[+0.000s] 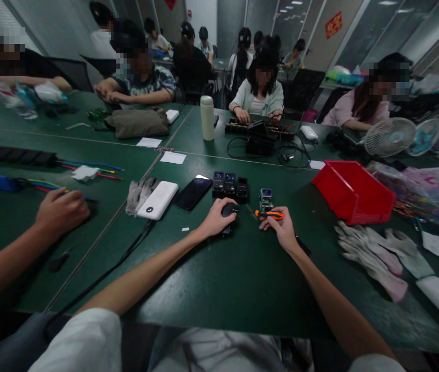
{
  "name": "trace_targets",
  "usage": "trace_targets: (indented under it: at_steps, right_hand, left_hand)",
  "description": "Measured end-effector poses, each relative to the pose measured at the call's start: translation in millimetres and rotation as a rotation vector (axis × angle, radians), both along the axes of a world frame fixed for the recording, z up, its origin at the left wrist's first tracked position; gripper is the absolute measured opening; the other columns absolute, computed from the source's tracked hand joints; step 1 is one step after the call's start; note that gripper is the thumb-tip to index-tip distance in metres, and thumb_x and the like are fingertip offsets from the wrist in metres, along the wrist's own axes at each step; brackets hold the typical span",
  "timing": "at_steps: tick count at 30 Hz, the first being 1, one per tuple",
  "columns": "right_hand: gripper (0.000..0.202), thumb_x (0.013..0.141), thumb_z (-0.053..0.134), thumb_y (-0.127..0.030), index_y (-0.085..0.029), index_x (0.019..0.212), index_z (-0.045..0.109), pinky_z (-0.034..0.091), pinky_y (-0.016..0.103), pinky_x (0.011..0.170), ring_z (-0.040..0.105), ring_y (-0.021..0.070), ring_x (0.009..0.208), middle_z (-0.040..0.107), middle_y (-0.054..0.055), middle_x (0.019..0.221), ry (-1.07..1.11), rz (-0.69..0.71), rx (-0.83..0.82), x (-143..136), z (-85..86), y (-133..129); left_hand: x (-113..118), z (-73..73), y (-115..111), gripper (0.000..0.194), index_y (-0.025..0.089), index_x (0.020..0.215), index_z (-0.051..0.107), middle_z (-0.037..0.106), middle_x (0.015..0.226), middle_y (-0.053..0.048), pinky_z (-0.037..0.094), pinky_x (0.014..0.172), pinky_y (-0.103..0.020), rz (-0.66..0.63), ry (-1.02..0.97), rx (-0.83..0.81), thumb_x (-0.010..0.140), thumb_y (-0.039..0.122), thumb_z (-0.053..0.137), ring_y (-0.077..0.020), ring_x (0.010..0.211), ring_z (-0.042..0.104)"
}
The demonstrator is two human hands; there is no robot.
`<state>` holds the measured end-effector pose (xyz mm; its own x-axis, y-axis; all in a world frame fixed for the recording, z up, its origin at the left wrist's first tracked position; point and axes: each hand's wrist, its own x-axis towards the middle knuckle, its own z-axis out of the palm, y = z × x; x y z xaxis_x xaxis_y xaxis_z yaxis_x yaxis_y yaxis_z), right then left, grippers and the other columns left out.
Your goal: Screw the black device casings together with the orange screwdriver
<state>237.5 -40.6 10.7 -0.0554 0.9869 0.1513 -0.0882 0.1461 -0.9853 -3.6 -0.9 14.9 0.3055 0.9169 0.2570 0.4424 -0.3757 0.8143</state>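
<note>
My left hand (pixel 218 217) is closed around a small black device (pixel 228 210) low over the green table. An orange and black screwdriver (pixel 269 214) is held in my right hand (pixel 279 225), its thin shaft pointing left toward that device. Just behind my right hand lies a small green circuit board (pixel 266 198) with a little screen. Several black box-shaped units (pixel 229 185) stand in a row beyond my left hand. A black phone (pixel 193 192) and a white power bank (pixel 158 200) with a black cable rest to the left.
A red bin (pixel 353 191) and grey-white gloves (pixel 374 258) are at the right. Another person's hand (pixel 62 209) is at the left by coloured wires. Farther back stand a pale green bottle (pixel 207 118) and a black cabled box (pixel 260 144). People sit across the table (pixel 211 294).
</note>
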Motion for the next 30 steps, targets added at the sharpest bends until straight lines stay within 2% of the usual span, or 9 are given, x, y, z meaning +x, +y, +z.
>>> trace_targets:
  at_steps: [9,16,26,30]
  right_hand:
    - [0.027,0.089,0.057,-0.044,-0.020,0.098,0.047,0.046,0.025,0.046,0.062,0.0150,0.046,0.065,-0.002,0.059,-0.152,0.092,-0.066,-2,-3.4,-4]
    - [0.037,0.082,0.068,-0.036,-0.023,0.106,0.043,0.050,0.026,0.057,0.066,0.0139,0.066,0.066,0.000,0.086,-0.049,0.061,0.011,-3,-7.4,-2]
    - [0.027,0.088,0.059,-0.042,-0.018,0.095,0.050,0.047,0.025,0.051,0.062,0.0134,0.052,0.066,-0.001,0.064,-0.087,0.058,-0.061,-5,-3.0,-2]
    - [0.028,0.088,0.058,-0.043,-0.019,0.099,0.048,0.047,0.025,0.053,0.063,0.0135,0.055,0.067,-0.001,0.067,-0.073,0.073,-0.072,-4,-5.1,-1]
  left_hand:
    - [-12,-0.6,-12,0.031,0.023,0.112,0.059,0.055,0.102,-0.003,0.043,0.095,-0.035,0.062,0.013,-0.013,0.081,0.025,0.058,-0.0186,0.097,0.054]
    - [-12,-1.1,-14,0.031,0.024,0.112,0.059,0.055,0.105,-0.003,0.042,0.097,-0.035,0.059,0.002,-0.012,0.081,0.026,0.058,-0.0187,0.100,0.054]
    - [-14,0.0,-15,0.032,0.024,0.114,0.058,0.054,0.104,-0.003,0.043,0.096,-0.035,0.046,-0.003,-0.023,0.082,0.027,0.058,-0.0188,0.099,0.054]
    - [-13,1.7,-16,0.032,0.024,0.113,0.058,0.055,0.105,-0.003,0.042,0.097,-0.035,0.047,-0.001,-0.021,0.082,0.026,0.058,-0.0188,0.100,0.054]
